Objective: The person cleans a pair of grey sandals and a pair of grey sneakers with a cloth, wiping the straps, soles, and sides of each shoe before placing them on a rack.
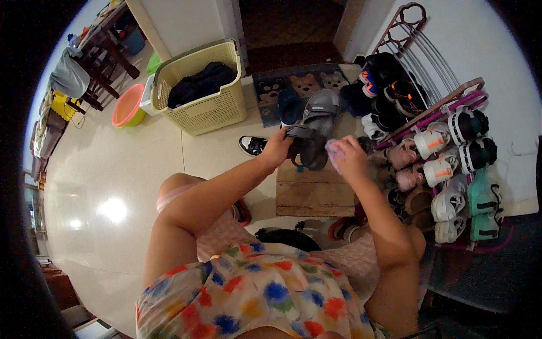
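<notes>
My left hand (274, 149) grips a dark grey strapped sandal (318, 123) by a strap at its near left side, holding it above a low wooden stool (315, 191). The sandal's wide front strap bears writing. In my right hand (351, 157), just right of the sandal, is a crumpled pale pink cloth (336, 153); a small gap seems to part it from the sandal. A black and white sneaker (253, 145) rests on the tiled floor beyond my left wrist. Behind the held sandal lies a dark blue shoe (289, 106), partly hidden.
On the right, a tiered shoe rack (417, 123) carries many sneakers and other shoes. A cream laundry basket (207, 111) with dark clothing stands at the back left, beside an orange and green basin (129, 106). A patterned doormat (262, 111) lies before the dark doorway (292, 29).
</notes>
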`<state>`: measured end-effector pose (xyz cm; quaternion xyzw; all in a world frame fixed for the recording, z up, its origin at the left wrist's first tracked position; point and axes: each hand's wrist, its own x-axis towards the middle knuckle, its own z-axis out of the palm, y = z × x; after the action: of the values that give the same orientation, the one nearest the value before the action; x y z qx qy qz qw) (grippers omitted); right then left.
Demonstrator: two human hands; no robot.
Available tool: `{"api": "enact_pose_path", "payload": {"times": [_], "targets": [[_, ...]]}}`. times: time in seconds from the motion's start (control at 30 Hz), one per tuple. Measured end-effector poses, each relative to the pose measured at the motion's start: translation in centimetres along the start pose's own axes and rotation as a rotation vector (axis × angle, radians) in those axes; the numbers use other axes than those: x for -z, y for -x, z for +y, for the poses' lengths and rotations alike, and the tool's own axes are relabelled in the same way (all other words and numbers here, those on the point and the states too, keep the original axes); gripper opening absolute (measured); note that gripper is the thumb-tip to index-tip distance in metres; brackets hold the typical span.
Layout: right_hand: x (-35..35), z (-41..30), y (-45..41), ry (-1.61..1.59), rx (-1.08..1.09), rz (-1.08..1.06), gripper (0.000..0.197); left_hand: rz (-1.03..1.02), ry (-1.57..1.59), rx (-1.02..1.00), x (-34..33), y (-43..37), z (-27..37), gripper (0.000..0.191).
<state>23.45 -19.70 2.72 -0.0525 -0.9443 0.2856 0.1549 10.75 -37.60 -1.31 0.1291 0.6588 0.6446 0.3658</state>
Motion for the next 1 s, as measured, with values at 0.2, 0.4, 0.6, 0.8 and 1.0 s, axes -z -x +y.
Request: {"api": "enact_pose_path", "payload": {"times": [0.2,0.4,0.6,0.8,1.0], "targets": [[0.8,-0.8,-1.3,0.122,0.189,0.254,0.017,-0.039,-0.105,-0.165,-0.3,0.4,-2.5,0.029],[-0.1,0.6,-1.0,0.241,0.064,0.093,0.011,-0.038,0.017,-0.029,-1.1,0.7,-2.5,0.03],[-0.5,0.9,-1.0,0.072,-0.149,-0.06,0.016,0.009,-0.078,-0.073,-0.2,-0.4,-4.3,0.033],[-0.6,1.9,-0.9,-0.044,-0.142,-0.088,0.014,0.001,-0.181,-0.221,0.1,-0.7,-4.7,0.034],[0.4,1.9,-0.6,-0.033,-0.209,-0.125,0.015,-0.015,-0.31,-0.208,-0.3,-0.2,-3.2,0.033]]}}
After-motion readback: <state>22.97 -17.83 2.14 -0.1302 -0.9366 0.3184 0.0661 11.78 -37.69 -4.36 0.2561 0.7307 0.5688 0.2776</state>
